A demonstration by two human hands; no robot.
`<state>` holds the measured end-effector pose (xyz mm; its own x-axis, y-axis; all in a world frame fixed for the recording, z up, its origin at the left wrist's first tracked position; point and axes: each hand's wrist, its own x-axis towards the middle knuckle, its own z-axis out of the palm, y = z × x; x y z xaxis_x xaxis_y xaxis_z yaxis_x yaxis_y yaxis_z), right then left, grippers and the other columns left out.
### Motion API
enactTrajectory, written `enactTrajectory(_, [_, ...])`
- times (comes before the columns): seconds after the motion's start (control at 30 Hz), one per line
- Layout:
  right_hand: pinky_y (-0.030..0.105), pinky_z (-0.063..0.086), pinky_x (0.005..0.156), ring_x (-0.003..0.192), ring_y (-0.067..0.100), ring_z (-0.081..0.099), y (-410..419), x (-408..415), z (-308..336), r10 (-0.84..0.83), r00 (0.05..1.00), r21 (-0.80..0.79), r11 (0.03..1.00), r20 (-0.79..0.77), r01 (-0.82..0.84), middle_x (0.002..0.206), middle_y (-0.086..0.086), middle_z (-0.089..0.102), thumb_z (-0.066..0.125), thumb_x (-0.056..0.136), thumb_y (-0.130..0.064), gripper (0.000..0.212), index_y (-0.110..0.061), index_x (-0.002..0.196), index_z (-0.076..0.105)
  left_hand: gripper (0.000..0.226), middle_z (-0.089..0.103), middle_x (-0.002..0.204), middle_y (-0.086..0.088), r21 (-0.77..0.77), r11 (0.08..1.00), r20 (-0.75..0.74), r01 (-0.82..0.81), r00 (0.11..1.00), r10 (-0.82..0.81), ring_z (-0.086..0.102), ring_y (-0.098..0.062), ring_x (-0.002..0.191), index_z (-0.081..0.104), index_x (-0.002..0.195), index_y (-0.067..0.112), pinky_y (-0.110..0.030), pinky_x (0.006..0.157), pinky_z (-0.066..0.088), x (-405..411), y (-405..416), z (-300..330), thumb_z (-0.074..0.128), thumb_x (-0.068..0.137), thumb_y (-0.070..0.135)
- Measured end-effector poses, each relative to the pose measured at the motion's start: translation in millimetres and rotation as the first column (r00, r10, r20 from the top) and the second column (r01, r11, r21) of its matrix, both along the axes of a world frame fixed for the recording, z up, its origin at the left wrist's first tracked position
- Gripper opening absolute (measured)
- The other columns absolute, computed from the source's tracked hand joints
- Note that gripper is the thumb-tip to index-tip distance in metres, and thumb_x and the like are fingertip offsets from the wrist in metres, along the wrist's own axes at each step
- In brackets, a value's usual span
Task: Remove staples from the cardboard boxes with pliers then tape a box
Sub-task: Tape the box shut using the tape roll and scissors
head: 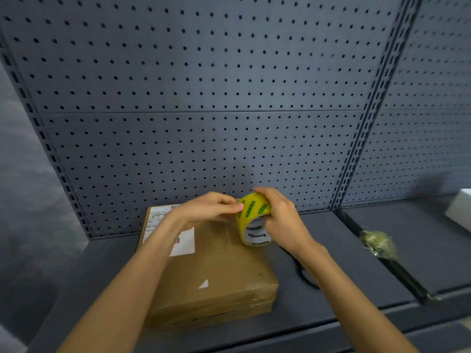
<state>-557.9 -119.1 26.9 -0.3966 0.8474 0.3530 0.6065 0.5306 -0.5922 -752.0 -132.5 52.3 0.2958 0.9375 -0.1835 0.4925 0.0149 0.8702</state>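
Note:
A flat brown cardboard box point(216, 266) with white labels lies on the dark shelf, stacked on another flat box below it. Above its far right corner my right hand point(283, 220) grips a yellow roll of tape point(252, 220) with green marks, fingers curled over the top of the roll. My left hand point(206, 210) reaches in from the left, and its fingertips pinch at the roll's outer surface. The pliers point(303, 273) lie on the shelf right of the box, mostly hidden under my right forearm, only dark handles showing.
A grey pegboard wall point(204, 98) rises behind the shelf point(331, 250). A crumpled clear wad point(379, 243) sits on the divider between the shelves at right. A white object point(461, 210) stands at the far right edge.

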Motion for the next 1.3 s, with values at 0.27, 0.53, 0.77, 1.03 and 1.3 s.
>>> enactTrajectory(0.27, [0.019,0.032,0.096,0.130,0.016,0.038,3.6,14.2,11.3,0.012,1.000,-0.103,0.995,0.002,-0.012,0.142,-0.001,0.042,0.053,0.090,0.000,0.062,-0.022,0.145,0.033,0.046,0.067,0.117,-0.005,-0.041,0.998,0.299,0.051,0.954,-0.037,0.060,-0.018,0.112,0.065,0.117,0.014,-0.033,0.094,0.050,2.4,22.8,-20.4,0.063,0.080,0.042])
enactTrajectory(0.53, [0.024,0.039,0.100,0.122,0.004,0.044,-22.6,79.0,-2.5,-0.104,0.994,-0.270,0.958,-0.030,0.092,0.135,-0.011,0.049,0.071,0.084,-0.032,0.058,-0.027,0.137,0.047,0.042,0.063,0.115,-0.016,-0.023,0.997,0.369,0.071,0.928,-0.057,0.060,-0.024,0.106,0.059,0.120,0.001,-0.032,0.086,0.051,7.0,27.1,-26.3,0.059,0.088,0.030])
enactTrajectory(0.77, [0.032,0.040,0.060,0.087,0.035,0.059,-24.4,101.0,-62.6,-0.364,0.887,-0.249,0.865,0.285,0.435,0.080,0.012,0.059,0.068,0.086,-0.022,0.021,-0.002,0.082,0.062,0.034,0.068,0.108,-0.012,-0.025,0.998,0.391,0.049,0.920,-0.035,0.060,-0.028,0.104,0.065,0.110,0.012,-0.041,0.095,0.044,23.7,18.9,-22.8,0.052,0.088,0.034])
enactTrajectory(1.03, [0.030,0.034,0.052,0.067,0.025,0.047,-21.8,96.6,-83.6,-0.451,0.789,-0.151,0.822,0.417,0.550,0.081,0.009,0.051,0.072,0.082,-0.024,0.033,-0.004,0.071,0.049,0.048,0.069,0.109,-0.012,-0.023,0.999,0.380,0.042,0.925,-0.031,0.063,-0.026,0.104,0.066,0.108,0.011,-0.040,0.099,0.044,30.2,13.6,-23.8,0.054,0.078,0.047])
enactTrajectory(1.3, [0.022,0.029,0.048,0.060,0.011,0.044,-32.6,95.4,-50.3,-0.461,0.878,-0.262,0.838,0.132,0.479,0.070,-0.001,0.049,0.066,0.088,-0.024,0.028,-0.015,0.077,0.042,0.047,0.070,0.101,-0.012,-0.002,0.999,0.369,0.036,0.929,-0.033,0.067,-0.022,0.092,0.068,0.102,0.011,-0.039,0.097,0.047,30.1,13.4,-21.8,0.056,0.077,0.048])
